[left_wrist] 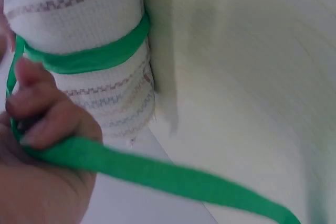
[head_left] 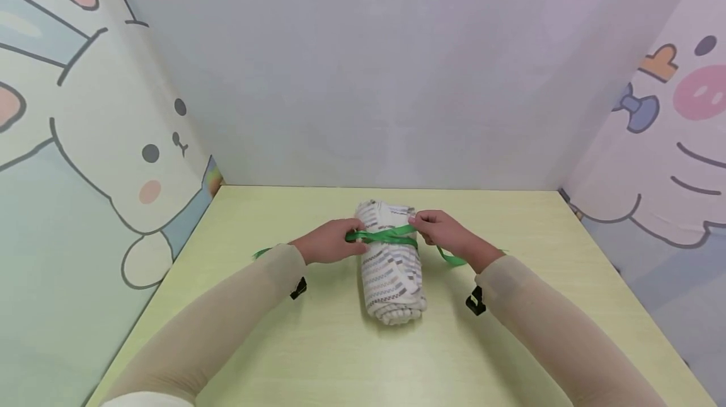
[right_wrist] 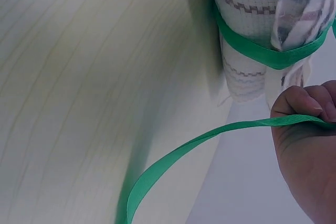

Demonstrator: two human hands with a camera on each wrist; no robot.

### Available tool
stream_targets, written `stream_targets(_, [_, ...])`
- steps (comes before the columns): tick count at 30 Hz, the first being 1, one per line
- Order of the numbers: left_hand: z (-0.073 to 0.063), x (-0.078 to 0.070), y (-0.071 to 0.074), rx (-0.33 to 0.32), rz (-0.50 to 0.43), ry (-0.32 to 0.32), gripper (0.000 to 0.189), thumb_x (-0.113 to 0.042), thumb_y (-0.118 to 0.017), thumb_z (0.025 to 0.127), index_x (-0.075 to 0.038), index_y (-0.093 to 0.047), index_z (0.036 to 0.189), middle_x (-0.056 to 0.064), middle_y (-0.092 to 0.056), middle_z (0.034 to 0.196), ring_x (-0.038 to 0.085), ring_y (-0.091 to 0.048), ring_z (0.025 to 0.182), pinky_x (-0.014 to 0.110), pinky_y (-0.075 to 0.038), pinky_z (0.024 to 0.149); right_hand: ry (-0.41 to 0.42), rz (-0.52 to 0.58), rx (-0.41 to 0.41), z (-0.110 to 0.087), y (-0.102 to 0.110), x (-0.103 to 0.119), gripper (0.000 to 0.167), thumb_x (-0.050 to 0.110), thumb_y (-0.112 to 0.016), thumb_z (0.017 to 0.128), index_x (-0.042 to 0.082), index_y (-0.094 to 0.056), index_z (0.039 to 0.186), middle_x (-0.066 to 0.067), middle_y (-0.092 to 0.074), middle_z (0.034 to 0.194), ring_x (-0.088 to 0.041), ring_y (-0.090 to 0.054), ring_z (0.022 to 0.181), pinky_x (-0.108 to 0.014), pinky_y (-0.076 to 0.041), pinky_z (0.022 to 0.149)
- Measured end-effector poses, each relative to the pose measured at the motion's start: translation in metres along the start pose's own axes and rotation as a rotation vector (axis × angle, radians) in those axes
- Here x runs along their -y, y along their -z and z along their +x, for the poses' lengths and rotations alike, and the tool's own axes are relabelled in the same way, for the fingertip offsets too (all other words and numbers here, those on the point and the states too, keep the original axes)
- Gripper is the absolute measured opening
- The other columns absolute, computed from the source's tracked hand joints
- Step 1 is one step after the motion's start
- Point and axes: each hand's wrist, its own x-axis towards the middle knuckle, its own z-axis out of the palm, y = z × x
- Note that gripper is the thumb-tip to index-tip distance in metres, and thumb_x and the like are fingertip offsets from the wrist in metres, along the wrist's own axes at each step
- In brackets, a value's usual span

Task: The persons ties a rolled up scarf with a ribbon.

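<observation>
A rolled white towel (head_left: 391,275) with grey and brown checked stripes lies lengthwise on the table. Around its upper half runs a green ribbon (head_left: 391,236), its strands crossing on top. At the towel's left side my left hand (head_left: 333,241) grips one ribbon end; in the left wrist view the ribbon passes through the curled fingers and trails off to the lower right. My right hand (head_left: 445,230) pinches the other end just right of the towel. That tail hangs in a loose curve in the right wrist view, where curled fingers (right_wrist: 307,103) hold it.
The pale yellow wooden table (head_left: 238,344) ends at a plain light wall (head_left: 391,79) behind. Side panels carry a cartoon rabbit (head_left: 125,142) on the left and a cartoon pig (head_left: 669,142) on the right. Small black clips (head_left: 476,301) hang beneath both wrists.
</observation>
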Motion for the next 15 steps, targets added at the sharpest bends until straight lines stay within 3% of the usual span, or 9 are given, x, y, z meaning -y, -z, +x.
stream_targets(3, [-0.0004, 0.0005, 0.001, 0.019, -0.046, -0.014, 0.029, -0.044, -0.059, 0.105, -0.014, -0.063, 0.104, 0.004, -0.059, 0.087, 0.019, -0.051, 0.074, 0.036, -0.042, 0.069, 0.003, 0.003, -0.003, 0.0009, 0.0013, -0.0022, 0.047, 0.036, -0.051, 0.11, 0.0, -0.042, 0.081, -0.001, -0.032, 0.062, -0.02, -0.025, 0.056, -0.038, -0.032, 0.064])
stream_targets(8, [-0.0025, 0.0013, 0.003, 0.001, -0.107, 0.005, 0.026, -0.035, -0.049, 0.111, -0.014, -0.061, 0.116, 0.007, -0.062, 0.082, 0.019, -0.048, 0.066, 0.037, -0.042, 0.065, -0.004, 0.009, -0.005, 0.0013, 0.0016, -0.0036, 0.047, 0.037, -0.051, 0.11, 0.0, -0.043, 0.081, -0.001, -0.033, 0.062, -0.02, -0.025, 0.056, -0.038, -0.032, 0.064])
stream_targets(12, [-0.002, 0.0033, 0.0045, -0.009, -0.027, 0.016, 0.02, -0.031, -0.048, 0.111, -0.019, -0.058, 0.124, 0.005, -0.063, 0.085, 0.017, -0.051, 0.068, 0.036, -0.044, 0.064, -0.018, 0.01, -0.007, 0.0012, 0.0013, -0.0032, 0.047, 0.037, -0.051, 0.11, 0.001, -0.044, 0.081, 0.0, -0.034, 0.062, -0.02, -0.026, 0.056, -0.037, -0.032, 0.065])
stream_targets(15, [-0.0015, 0.0045, 0.0063, -0.007, 0.097, -0.008, 0.02, -0.032, -0.049, 0.111, -0.018, -0.061, 0.117, 0.001, -0.062, 0.082, 0.015, -0.051, 0.066, 0.035, -0.045, 0.065, -0.022, 0.008, -0.007, 0.0012, 0.0014, -0.0032, 0.047, 0.038, -0.052, 0.11, 0.001, -0.044, 0.081, -0.001, -0.034, 0.062, -0.02, -0.026, 0.056, -0.038, -0.032, 0.065])
